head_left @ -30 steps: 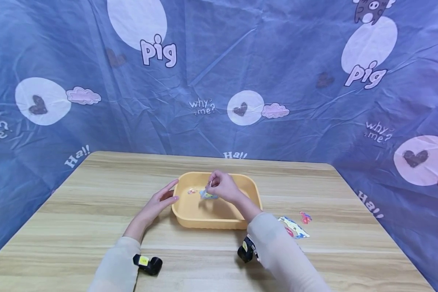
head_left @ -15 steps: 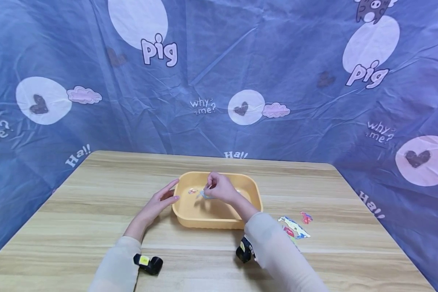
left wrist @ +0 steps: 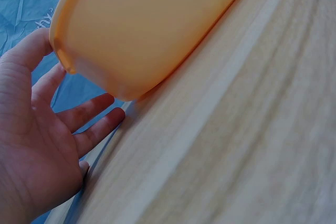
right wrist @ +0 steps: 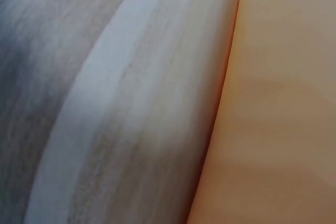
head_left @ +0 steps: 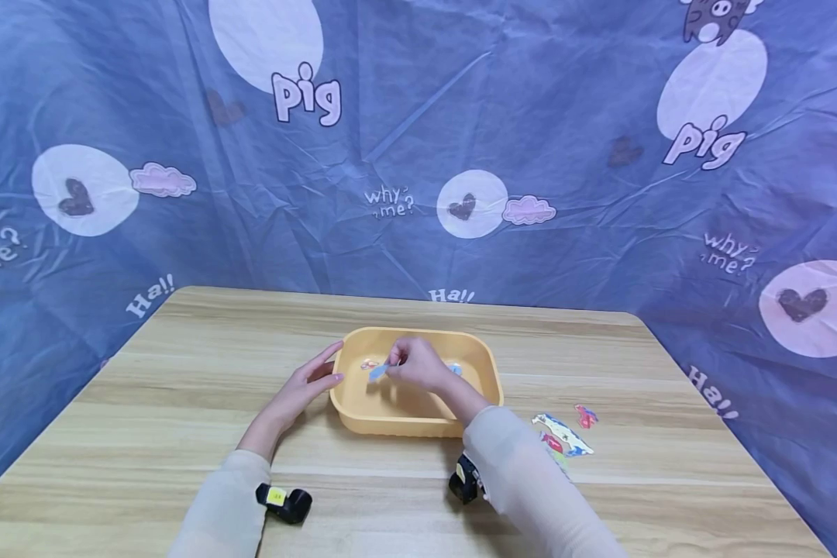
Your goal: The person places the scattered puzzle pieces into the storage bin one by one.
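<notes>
Your right hand (head_left: 420,366) reaches over the yellow-orange tray (head_left: 397,427) at the lower centre of the head view, its thumb and fingers pinching a light-blue piece (head_left: 378,373) that sticks out to the left of the fingertips, inside the tray's outline; whether it touches the tray's floor, you cannot tell. Your left hand (head_left: 308,389) lies at the tray's left end, fingers spread and relaxed, with thumb and forefinger touching the rim rather than clenching it — the left wrist view shows the other fingers extended by the outer wall. In the tray, a small reddish piece (head_left: 369,364) lies just left of the pinched one, and another blue piece (head_left: 455,369) shows beyond your right wrist. Right of centre in the lower frame, on the table (head_left: 139,442), you have a cream-and-blue piece (head_left: 562,435), a red piece (head_left: 587,417) near it, and a green piece (head_left: 560,460) partly hidden by your right sleeve (head_left: 530,480). Blue printed cloth (head_left: 404,139) fills the upper frame — folds, hearts and "pig" lettering included.
</notes>
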### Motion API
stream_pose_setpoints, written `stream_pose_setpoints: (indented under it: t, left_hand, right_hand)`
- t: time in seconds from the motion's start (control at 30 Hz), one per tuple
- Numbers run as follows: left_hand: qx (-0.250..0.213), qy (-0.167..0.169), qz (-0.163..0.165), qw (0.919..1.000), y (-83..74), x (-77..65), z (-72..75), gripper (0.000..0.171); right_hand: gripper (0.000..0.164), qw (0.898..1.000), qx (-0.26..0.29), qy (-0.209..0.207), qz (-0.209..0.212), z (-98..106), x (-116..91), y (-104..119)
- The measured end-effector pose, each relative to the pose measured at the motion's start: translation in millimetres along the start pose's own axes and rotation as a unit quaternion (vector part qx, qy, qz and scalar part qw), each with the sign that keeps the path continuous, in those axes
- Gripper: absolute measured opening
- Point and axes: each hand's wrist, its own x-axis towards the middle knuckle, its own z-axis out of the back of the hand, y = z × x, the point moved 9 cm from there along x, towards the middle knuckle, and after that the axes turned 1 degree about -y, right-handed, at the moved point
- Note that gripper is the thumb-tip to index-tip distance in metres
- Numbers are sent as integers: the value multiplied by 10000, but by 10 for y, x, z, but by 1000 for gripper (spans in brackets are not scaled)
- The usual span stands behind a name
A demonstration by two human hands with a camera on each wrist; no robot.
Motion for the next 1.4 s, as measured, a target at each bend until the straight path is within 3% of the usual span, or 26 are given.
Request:
stream_pose_setpoints:
  t: [0.17,0.37,0.67,1.03,1.23,1.4]
  left_hand:
    - [-64,36,-7,10000,-79,-30,-21,57]
    - [29,-67,52,10000,48,12,21,56]
    - [20,-61,14,10000,41,8,26,57]
    - [-7,6,52,10000,54,18,10,60]
    - [-69,64,80,9999,43,18,-4,58]
    - [-98,118,85,9998,-78,-30,-40,58]
  right_hand:
    - [14,9998,-187,44,-38,-41,14,-4]
    - [13,9992,-382,103,-59,-84,23,2]
    - [12,9984,-528,164,78,-185,63,32]
    - [16,9962,-636,581,103,-343,62,39]
    - [15,9889,-1137,943,184,-415,36,25]
    - [13,9800,-1570,1197,257,-460,22,35]
